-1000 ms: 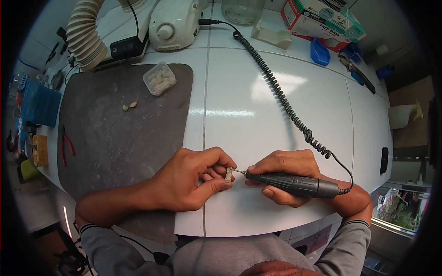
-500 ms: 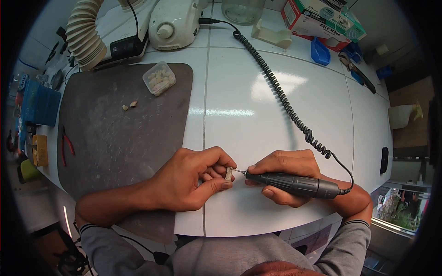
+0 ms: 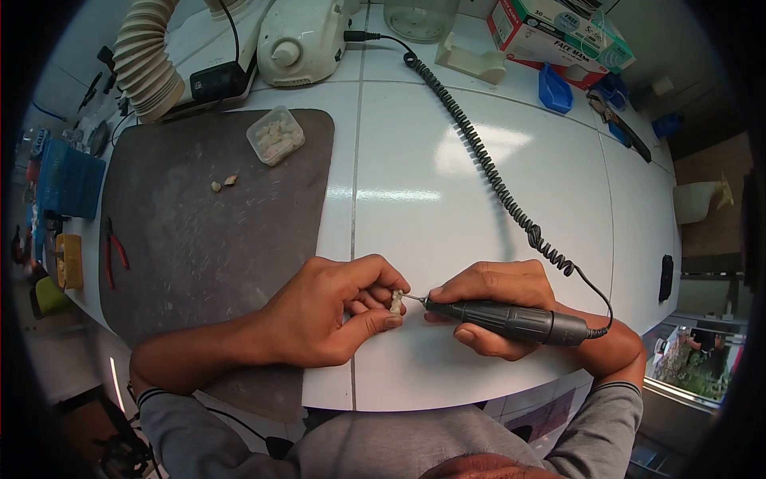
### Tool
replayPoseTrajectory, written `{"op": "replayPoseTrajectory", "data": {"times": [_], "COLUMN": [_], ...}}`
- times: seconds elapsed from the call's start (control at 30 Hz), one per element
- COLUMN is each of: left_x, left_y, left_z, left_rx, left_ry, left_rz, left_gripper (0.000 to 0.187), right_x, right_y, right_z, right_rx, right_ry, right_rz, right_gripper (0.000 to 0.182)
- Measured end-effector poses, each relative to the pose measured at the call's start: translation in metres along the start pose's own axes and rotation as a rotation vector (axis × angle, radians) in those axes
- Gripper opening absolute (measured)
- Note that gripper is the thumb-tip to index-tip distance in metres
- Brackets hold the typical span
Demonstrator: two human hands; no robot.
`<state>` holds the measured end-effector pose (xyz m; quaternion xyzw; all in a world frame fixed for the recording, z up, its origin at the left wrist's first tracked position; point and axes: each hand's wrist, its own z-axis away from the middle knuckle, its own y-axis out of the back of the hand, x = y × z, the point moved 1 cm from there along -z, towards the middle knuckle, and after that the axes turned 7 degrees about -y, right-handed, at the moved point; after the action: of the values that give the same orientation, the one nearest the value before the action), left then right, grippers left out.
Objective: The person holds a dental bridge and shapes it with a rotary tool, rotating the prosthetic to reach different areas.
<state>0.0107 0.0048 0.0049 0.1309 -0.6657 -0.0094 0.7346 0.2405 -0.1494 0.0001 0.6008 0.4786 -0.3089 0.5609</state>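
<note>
**Head view: tiny pale piece in one hand, spinning-type tool in the other**

So the left hand has the little pale piece pinched between thumb and forefinger, no slack, other fingers tucked in behind. The piece is just above the near part of the white table, close to the tile seam, a bit right of the dark mat.

Right hand is closed snugly round the black tool, held roughly level with the thin metal bit pointing left. The bit's tip is right at the upper end of the piece. It's too small to tell if they're actually touching.

From the back of the tool, a coiled cord loops round and runs across the table, up to the plug at the side of the white control box.

Over on the mat there's a clear tub of more pale bits, with two loose chips lying just left of it and nearer the person. Red-handled pliers sit at the mat's left edge. Further back: a ribbed hose on the left, a mask box on the right with a blue tray just in front.
</note>
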Motion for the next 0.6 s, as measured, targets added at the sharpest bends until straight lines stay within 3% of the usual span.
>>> {"op": "replayPoseTrajectory", "data": {"times": [0.6], "left_x": [0.0006], "left_y": [-0.0001], "left_z": [-0.0004], "left_rx": [-0.001], "left_ry": [-0.006], "left_rz": [-0.01], "left_gripper": [0.03], "right_x": [-0.0011], "right_y": [-0.0003], "right_z": [-0.0001], "right_rx": [-0.008], "right_ry": [-0.007], "right_rz": [-0.011], "right_gripper": [0.035]}}
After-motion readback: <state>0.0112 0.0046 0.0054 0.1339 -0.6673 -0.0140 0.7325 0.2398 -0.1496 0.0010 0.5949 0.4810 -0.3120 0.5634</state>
